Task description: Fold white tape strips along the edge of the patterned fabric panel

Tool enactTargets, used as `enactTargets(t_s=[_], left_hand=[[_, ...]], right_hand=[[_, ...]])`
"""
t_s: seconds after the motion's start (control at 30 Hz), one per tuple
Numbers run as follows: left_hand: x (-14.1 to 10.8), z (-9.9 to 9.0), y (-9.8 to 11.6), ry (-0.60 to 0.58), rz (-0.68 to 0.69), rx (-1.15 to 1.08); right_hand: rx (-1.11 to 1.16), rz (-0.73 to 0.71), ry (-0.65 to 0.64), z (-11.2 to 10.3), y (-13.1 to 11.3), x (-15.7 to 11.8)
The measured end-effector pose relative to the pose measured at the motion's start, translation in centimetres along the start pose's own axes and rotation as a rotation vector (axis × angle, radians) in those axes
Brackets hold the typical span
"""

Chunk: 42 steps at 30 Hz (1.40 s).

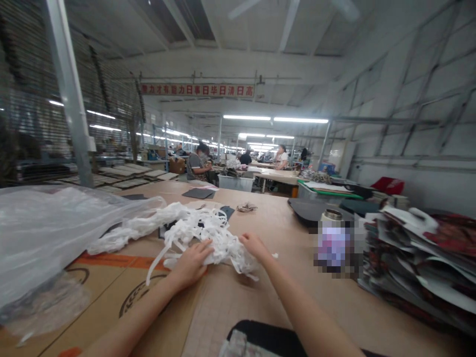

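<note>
Head camera view: tangle of white fabric strips lies on the worktable, between and just beyond the fingertips of both hands. Left hand rests against the near left side of the heap, fingers extended and slightly spread, not visibly closed round any strip. Right hand is at the right edge of the heap, fingers curled downward; whether they pinch a strip cannot be told.

Placement, judged: hands flanking the heap probably keep the loose loops gathered. Flattened printed carton, under the left forearm, may serve as a cover for the tabletop.

Containers: large translucent plastic bag, left of the left fingers, looks slack; contents not distinguishable. One tail of the tangle runs to its edge; whether it comes out of the bag is unclear. Smaller clear plastic bag, nearer the wearer than the left fingers, crumpled; contents unclear. Grey plastic bin, well beyond the fingertips, is heaped with dark and pale material. Drink bottle, right of the right fingers, upright, partly pixelated; inside not visible.
</note>
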State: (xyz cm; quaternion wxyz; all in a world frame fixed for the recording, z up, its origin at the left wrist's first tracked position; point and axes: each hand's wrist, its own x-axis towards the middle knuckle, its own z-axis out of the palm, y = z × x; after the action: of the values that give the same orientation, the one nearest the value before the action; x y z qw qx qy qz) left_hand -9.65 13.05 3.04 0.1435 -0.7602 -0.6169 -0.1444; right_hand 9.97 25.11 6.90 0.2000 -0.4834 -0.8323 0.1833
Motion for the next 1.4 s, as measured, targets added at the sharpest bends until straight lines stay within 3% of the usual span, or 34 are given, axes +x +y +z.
enactTargets(t_s=[0.1,0.17,0.23,0.4,0.5,0.63,0.73,0.8,0.93,0.97,1.0,1.07,1.2,1.3,1.4], left_hand=[[-0.3,0.1,-0.6,-0.027,0.012,0.013],[-0.7,0.0,-2.4,-0.042,-0.071,0.036],[-1.5,-0.4,-5.1,-0.037,-0.213,0.073],[-4.2,-2.1,-11.3,-0.003,-0.543,0.174],[-4.6,-2.5,-12.0,-0.011,-0.607,0.195],[-3.9,-3.7,-10.5,-0.044,-0.605,0.189],[-2.5,-5.8,-8.4,-0.054,-0.565,0.168],[-1.0,-7.0,-6.0,-0.033,-0.471,0.14],[2.2,-6.7,2.9,-0.054,-0.077,-0.089],[2.9,-6.1,5.6,-0.085,0.078,-0.362],[3.7,-5.3,8.3,-0.096,0.135,-0.614],[5.1,-3.8,13.3,-0.095,0.046,-1.034],[7.2,-1.3,20.4,-0.198,0.06,-1.282],[7.6,-0.4,22.5,-0.175,0.02,-1.417],[7.3,-0.1,22.9,-0.133,-0.014,-1.48]], right_hand=[[0.003,-0.003,-0.038,2.5,-1.3,0.1],[0.002,-0.009,-0.029,2.3,-0.7,-0.6],[-0.007,0.017,0.016,0.3,1.6,-1.6],[-0.033,0.133,0.104,-7.2,9.7,-5.6],[0.031,0.146,0.047,-8.6,12.3,-8.9],[0.241,0.212,-0.008,-7.7,13.1,-12.6],[0.436,0.252,0.039,-7.5,13.2,-14.3],[0.556,0.259,0.048,-7.6,13.1,-15.1],[0.761,0.231,0.039,-7.5,12.0,-16.2],[0.798,0.218,0.037,-7.4,11.6,-16.5],[0.828,0.207,0.034,-7.3,11.1,-16.7],[0.863,0.171,0.032,-7.1,10.1,-17.2],[0.781,0.029,0.042,-7.0,9.1,-18.3],[0.674,0.001,0.034,-7.4,9.3,-18.7],[0.678,0.094,0.088,-8.5,10.0,-18.8]])
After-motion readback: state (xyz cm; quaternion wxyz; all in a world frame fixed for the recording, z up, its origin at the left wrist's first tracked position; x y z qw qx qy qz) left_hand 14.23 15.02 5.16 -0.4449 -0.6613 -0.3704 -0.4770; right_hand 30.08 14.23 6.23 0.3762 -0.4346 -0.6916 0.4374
